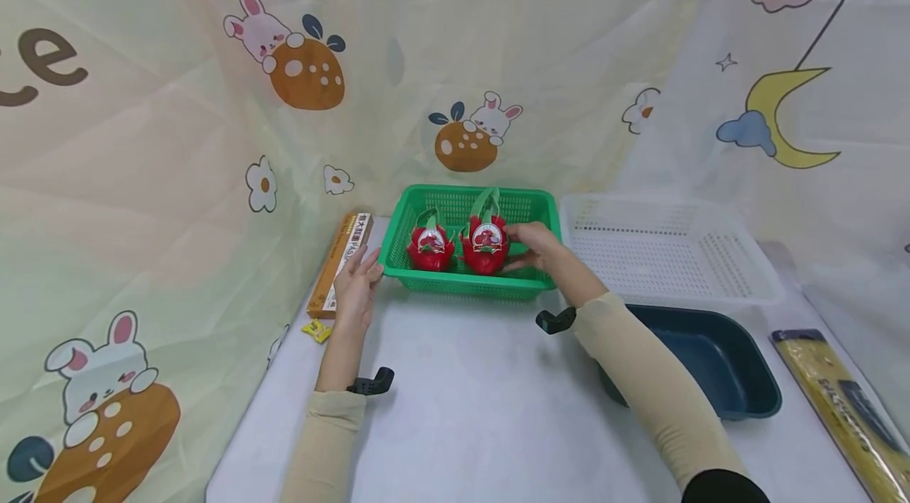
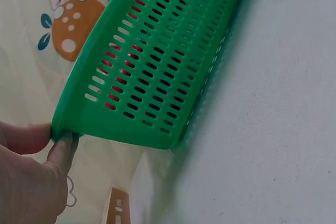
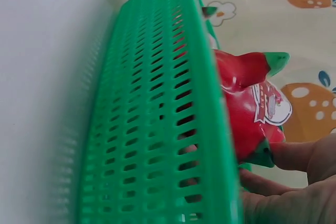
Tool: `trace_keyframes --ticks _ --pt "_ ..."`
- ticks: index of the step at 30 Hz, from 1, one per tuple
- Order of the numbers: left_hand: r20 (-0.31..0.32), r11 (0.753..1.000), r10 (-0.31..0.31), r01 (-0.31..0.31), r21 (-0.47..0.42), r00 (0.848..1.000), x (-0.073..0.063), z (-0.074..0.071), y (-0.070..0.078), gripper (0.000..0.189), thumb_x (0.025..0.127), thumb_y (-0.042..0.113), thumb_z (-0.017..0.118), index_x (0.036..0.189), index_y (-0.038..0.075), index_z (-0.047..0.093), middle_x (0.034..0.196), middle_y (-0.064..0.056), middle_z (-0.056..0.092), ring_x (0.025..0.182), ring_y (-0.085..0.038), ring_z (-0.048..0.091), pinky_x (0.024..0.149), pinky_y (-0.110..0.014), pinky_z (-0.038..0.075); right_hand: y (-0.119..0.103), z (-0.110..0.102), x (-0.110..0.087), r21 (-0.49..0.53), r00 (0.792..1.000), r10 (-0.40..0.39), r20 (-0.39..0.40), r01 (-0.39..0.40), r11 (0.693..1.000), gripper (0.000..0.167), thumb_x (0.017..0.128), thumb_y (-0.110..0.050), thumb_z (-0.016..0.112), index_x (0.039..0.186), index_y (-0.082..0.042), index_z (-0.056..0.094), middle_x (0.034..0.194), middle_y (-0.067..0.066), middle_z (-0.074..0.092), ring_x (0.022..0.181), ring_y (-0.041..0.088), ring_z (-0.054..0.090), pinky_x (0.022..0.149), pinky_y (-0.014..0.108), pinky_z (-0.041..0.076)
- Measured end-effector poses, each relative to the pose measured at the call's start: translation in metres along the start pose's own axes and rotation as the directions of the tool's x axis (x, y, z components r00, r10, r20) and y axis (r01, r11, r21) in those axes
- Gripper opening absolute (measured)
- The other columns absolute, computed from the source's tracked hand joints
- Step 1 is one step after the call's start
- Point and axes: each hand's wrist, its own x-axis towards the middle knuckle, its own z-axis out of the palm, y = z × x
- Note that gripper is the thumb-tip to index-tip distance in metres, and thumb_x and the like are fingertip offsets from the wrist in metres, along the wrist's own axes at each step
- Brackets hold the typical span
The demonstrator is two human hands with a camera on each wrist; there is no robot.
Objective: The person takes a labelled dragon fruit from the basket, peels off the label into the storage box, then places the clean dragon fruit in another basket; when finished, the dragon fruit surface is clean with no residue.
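Note:
A green plastic basket (image 1: 469, 283) stands at the back of the table. Inside it, side by side, are two red toy dragon fruits with green leaves and round labels: a left dragon fruit (image 1: 430, 249) and a right dragon fruit (image 1: 486, 246). My left hand (image 1: 358, 290) pinches the basket's front left corner by the rim, thumb and fingers on either side of it in the left wrist view. Reaching over the basket's right end, my right hand (image 1: 535, 245) holds the right dragon fruit at its side. The basket wall hides part of these fingers in the right wrist view.
A white perforated basket (image 1: 661, 294) sits to the right of the green one. In front of it is a dark blue tub (image 1: 739, 400), partly under my right forearm. An orange-brown box (image 1: 330, 266) and a small yellow packet (image 1: 317, 330) lie left; a golden package (image 1: 839, 408) lies far right.

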Motion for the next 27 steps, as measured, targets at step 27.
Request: trace_keyframes --ticks 27 --pt "-0.064 0.995 0.038 -0.043 -0.088 0.997 -0.001 0.004 -0.004 0.062 0.099 -0.011 0.060 0.157 0.003 0.042 0.152 -0.016 0.055 0.138 -0.020 0.057 0.100 -0.023 0.055 -0.027 -0.007 -0.068 -0.004 0.989 -0.096 0.110 0.097 0.995 0.059 0.110 -0.029 0.053 0.161 -0.006 0.036 0.158 0.019 0.038 0.141 0.050 0.041 0.101 0.063 0.053"
